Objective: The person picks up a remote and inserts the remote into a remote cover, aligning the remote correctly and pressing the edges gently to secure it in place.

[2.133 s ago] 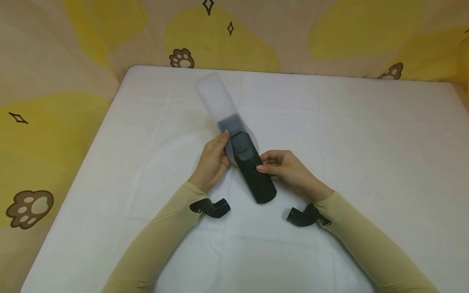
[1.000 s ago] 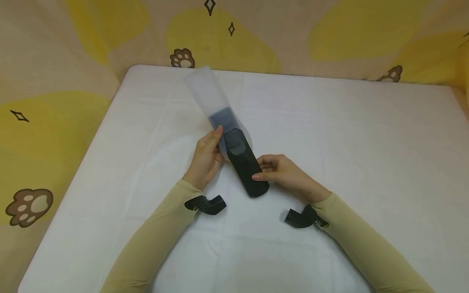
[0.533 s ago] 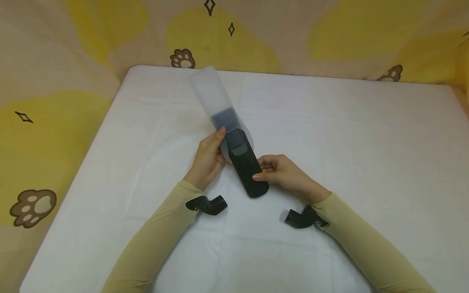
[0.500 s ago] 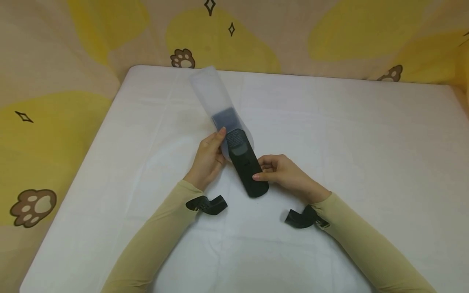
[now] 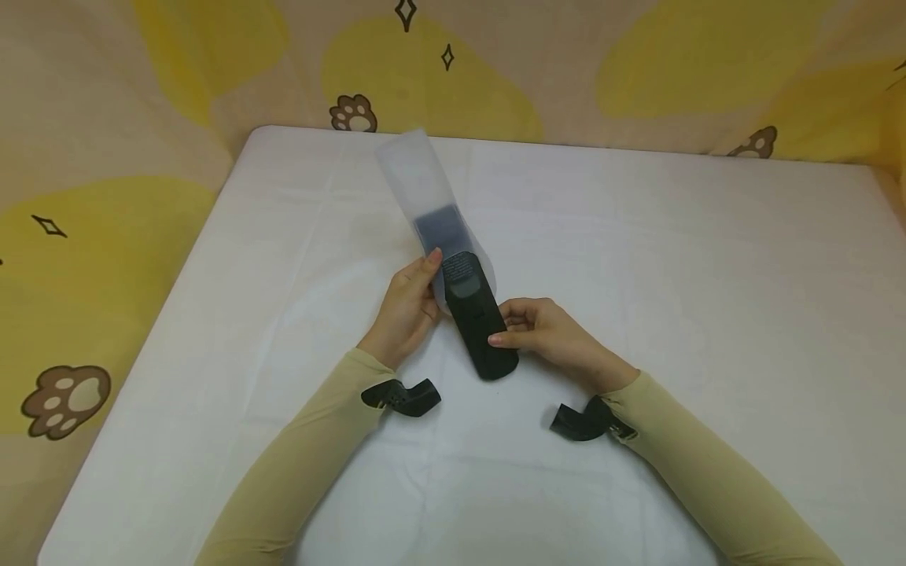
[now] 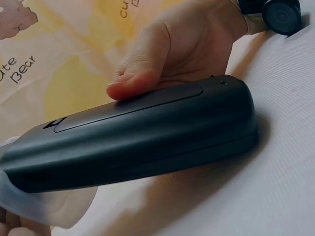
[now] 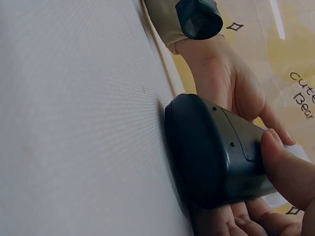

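Observation:
A black remote control (image 5: 481, 334) lies back side up, its far part inside a translucent sleeve (image 5: 418, 177) and showing greyish through it. Around the sleeve's mouth my left hand (image 5: 405, 303) grips, thumb on top beside the remote. My right hand (image 5: 548, 330) pinches the remote near its lower end, thumb on the back and fingers underneath. In the left wrist view, the sleeve's flared edge (image 6: 74, 206) wraps the remote's far end. The right wrist view shows the remote's blunt end (image 7: 197, 157) close over the tabletop, my right thumb (image 7: 285, 164) pressing its battery cover.
A white cloth-covered table (image 5: 672, 259) spreads under both arms. Patterned yellow and beige fabric (image 5: 460, 86) hangs beyond its back and left edges. Each wrist carries a black camera mount, the left one (image 5: 410, 397) and the right one (image 5: 583, 420).
The sleeve and my left hand have shifted slightly right over the last second. Compared with two seconds ago, the remote's free end and my right thumb sit a little left. Both grips stay.

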The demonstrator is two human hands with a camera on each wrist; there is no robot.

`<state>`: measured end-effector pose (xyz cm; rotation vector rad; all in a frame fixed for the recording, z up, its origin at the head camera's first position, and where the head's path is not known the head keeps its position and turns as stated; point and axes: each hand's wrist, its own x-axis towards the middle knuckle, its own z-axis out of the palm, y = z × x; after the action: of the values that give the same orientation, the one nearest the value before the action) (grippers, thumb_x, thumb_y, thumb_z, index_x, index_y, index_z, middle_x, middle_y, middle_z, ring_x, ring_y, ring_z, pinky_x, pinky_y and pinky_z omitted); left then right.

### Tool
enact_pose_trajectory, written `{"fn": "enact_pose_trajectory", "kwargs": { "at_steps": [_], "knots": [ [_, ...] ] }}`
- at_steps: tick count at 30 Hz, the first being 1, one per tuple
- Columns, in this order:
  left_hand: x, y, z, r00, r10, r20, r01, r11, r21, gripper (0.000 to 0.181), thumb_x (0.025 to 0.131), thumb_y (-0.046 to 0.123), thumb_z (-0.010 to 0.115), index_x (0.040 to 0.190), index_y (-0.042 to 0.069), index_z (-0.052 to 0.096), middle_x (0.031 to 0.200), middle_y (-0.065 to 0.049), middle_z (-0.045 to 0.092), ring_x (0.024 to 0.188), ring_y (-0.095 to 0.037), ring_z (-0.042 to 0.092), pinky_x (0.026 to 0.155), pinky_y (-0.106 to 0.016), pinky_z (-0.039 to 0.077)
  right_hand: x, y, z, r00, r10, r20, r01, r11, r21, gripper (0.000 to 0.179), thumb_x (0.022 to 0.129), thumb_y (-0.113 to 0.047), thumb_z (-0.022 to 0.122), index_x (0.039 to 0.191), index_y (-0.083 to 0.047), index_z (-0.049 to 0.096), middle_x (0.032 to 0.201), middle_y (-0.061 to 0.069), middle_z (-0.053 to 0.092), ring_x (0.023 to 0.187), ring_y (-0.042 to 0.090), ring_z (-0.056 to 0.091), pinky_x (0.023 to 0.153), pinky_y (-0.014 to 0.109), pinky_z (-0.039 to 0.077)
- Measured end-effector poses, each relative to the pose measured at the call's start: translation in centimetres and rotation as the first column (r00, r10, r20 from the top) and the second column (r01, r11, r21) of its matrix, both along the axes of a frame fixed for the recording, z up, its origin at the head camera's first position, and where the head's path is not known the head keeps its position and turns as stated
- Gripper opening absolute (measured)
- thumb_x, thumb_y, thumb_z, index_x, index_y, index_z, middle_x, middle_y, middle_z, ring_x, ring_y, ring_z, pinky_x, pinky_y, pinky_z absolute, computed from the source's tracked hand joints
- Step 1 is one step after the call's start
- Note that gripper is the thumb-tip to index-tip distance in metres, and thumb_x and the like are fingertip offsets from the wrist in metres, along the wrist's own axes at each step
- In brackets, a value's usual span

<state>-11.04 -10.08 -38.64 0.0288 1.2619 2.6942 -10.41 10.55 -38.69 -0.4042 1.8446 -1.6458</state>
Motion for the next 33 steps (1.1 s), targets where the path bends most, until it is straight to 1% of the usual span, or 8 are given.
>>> {"fn": "enact_pose_trajectory", "kwargs": {
  "at_steps": [7, 10, 18, 22, 27, 29, 33],
  "knots": [
    [-0.05, 0.15, -0.19, 1.000, -0.003, 0.021, 0.003, 1.000, -0.002, 0.028, 0.082, 0.035, 0.069, 0.085, 0.008, 0.065, 0.086, -0.002, 0.067, 0.082, -0.010, 0.063, 0.069, -0.019, 0.051, -0.03, -0.02, -0.07, 1.000, -0.004, 0.012, 0.004, 1.000, -0.010, 0.025, 0.085, -0.002, 0.067, 0.106, 0.009, 0.058, 0.091, 0.011, 0.069, 0.084, 0.016, 0.066, 0.075, 0.026, 0.053],
    [0.00, 0.22, -0.13, 1.000, -0.008, 0.024, 0.008, 1.000, -0.001, 0.028, 0.082, 0.035, 0.070, 0.084, 0.008, 0.065, 0.086, -0.002, 0.067, 0.081, -0.009, 0.063, 0.070, -0.019, 0.051, -0.05, -0.04, -0.09, 1.000, -0.006, 0.009, 0.006, 1.000, -0.014, 0.024, 0.085, -0.002, 0.066, 0.105, 0.009, 0.058, 0.091, 0.011, 0.069, 0.083, 0.015, 0.066, 0.074, 0.026, 0.053],
    [0.08, 0.26, 0.01, 1.000, -0.020, 0.021, 0.021, 1.000, -0.013, 0.023, 0.090, 0.031, 0.063, 0.087, 0.008, 0.064, 0.087, -0.002, 0.067, 0.083, -0.010, 0.064, 0.072, -0.020, 0.051, -0.10, -0.06, -0.17, 1.000, -0.008, -0.001, 0.008, 1.000, -0.013, 0.022, 0.085, -0.001, 0.066, 0.103, 0.009, 0.059, 0.088, 0.009, 0.069, 0.080, 0.014, 0.065, 0.072, 0.025, 0.052],
    [0.14, 0.25, 0.06, 1.000, -0.024, 0.017, 0.025, 1.000, -0.012, 0.023, 0.091, 0.030, 0.061, 0.089, 0.008, 0.063, 0.088, -0.001, 0.067, 0.085, -0.010, 0.064, 0.074, -0.020, 0.051, -0.13, -0.06, -0.21, 1.000, -0.009, 0.003, 0.009, 1.000, -0.014, 0.022, 0.085, -0.001, 0.066, 0.103, 0.009, 0.059, 0.086, 0.008, 0.069, 0.078, 0.014, 0.065, 0.071, 0.024, 0.052],
    [0.13, 0.24, 0.01, 0.999, -0.023, 0.022, 0.023, 1.000, -0.004, 0.023, 0.089, 0.030, 0.064, 0.090, 0.007, 0.063, 0.089, -0.002, 0.067, 0.085, -0.010, 0.064, 0.075, -0.020, 0.051, -0.09, -0.05, -0.11, 1.000, -0.011, 0.000, 0.011, 1.000, -0.005, 0.023, 0.085, -0.002, 0.066, 0.103, 0.009, 0.059, 0.086, 0.008, 0.069, 0.079, 0.014, 0.065, 0.071, 0.024, 0.051],
    [0.15, 0.24, 0.01, 0.999, -0.023, 0.026, 0.023, 1.000, -0.007, 0.022, 0.091, 0.028, 0.062, 0.090, 0.007, 0.063, 0.089, -0.002, 0.067, 0.085, -0.010, 0.064, 0.075, -0.020, 0.051, -0.07, -0.06, -0.06, 1.000, -0.015, 0.006, 0.015, 1.000, -0.003, 0.023, 0.085, -0.003, 0.067, 0.103, 0.009, 0.059, 0.086, 0.008, 0.069, 0.079, 0.014, 0.065, 0.071, 0.024, 0.052],
    [0.19, 0.26, 0.10, 0.999, -0.025, 0.029, 0.025, 1.000, -0.016, 0.021, 0.098, 0.022, 0.052, 0.088, 0.007, 0.063, 0.088, -0.002, 0.067, 0.085, -0.010, 0.064, 0.074, -0.020, 0.051, -0.04, -0.08, -0.01, 1.000, -0.022, 0.015, 0.022, 1.000, -0.006, 0.023, 0.085, -0.002, 0.067, 0.104, 0.009, 0.059, 0.086, 0.008, 0.069, 0.079, 0.014, 0.065, 0.072, 0.024, 0.052]
  ]
}}
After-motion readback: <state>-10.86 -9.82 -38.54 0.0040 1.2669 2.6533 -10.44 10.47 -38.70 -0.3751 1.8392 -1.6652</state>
